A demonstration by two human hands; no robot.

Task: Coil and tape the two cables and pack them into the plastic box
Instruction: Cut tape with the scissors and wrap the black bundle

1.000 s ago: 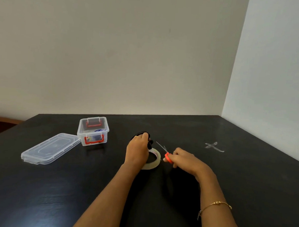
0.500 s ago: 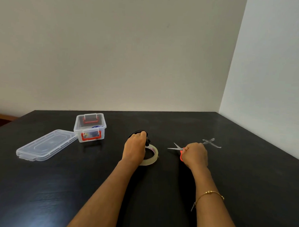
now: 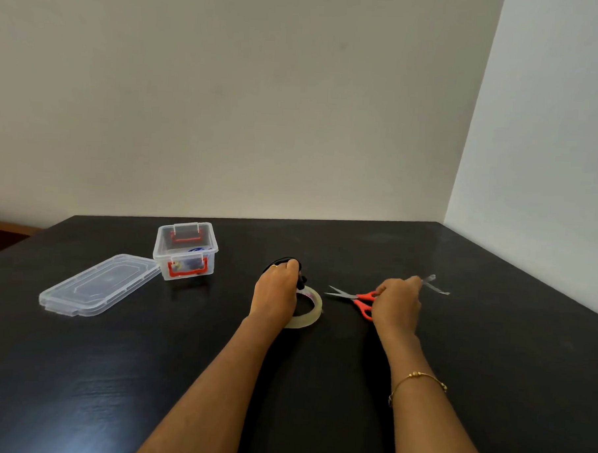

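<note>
I see my left hand (image 3: 277,294) gripping a coiled black cable (image 3: 282,262) over the tape roll (image 3: 307,309) on the dark table (image 3: 490,354). My right hand (image 3: 397,304) reaches to a tape strip (image 3: 435,287) stuck to the table, the orange-handled scissors (image 3: 354,297) beside it. Far left, the open plastic box (image 3: 186,250) stands just beside its clear lid (image 3: 98,284), with small items inside.

The person's arms are bare to the frame's lower edge, with a thin gold bracelet (image 3: 417,380) on the right wrist and a small gold ring (image 3: 274,266) on the left hand (image 3: 276,293).
</note>
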